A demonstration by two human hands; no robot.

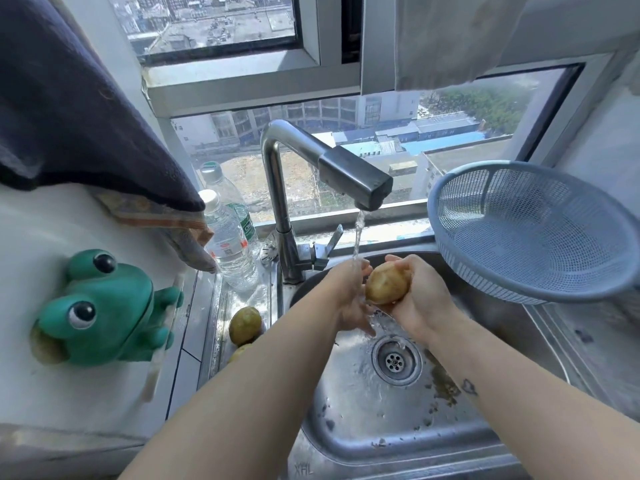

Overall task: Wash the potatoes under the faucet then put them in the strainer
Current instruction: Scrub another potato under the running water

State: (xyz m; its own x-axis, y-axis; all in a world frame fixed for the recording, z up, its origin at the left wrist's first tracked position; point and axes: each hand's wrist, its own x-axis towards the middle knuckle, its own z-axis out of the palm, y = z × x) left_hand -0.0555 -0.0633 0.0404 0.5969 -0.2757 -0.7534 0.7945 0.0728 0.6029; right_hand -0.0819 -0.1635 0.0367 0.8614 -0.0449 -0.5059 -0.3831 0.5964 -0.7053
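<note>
**Entry: potato under running faucet, strainer to the right**

Right hand (417, 299) grasps a yellow-brown oval potato (387, 284), fingers curled round its far side. The potato's long axis runs roughly away from the person, leaning slightly right; the skin is smooth, wet and faintly speckled. It sits over the stainless-steel sink basin (349, 420), between both hands.

Left hand (353, 299) lies against the potato's left side with fingers extended and nothing held. The stream from the brushed-metal angular faucet (353, 174) lands on this hand (not directly on the potato).

The blue-grey round perforated plastic strainer (533, 230) is right of and beyond the right hand, tilted, its opening facing the person.

Left of the left forearm, two more yellow-green potatoes (245, 324) rest on the steel ledge. Further left is a glossy green frog-shaped holder (100, 306).

Beyond them stand clear plastic water bottles (228, 244); their labels are unreadable.

Stamped letters "XHL" (304, 469) are on the sink's near rim.
</note>
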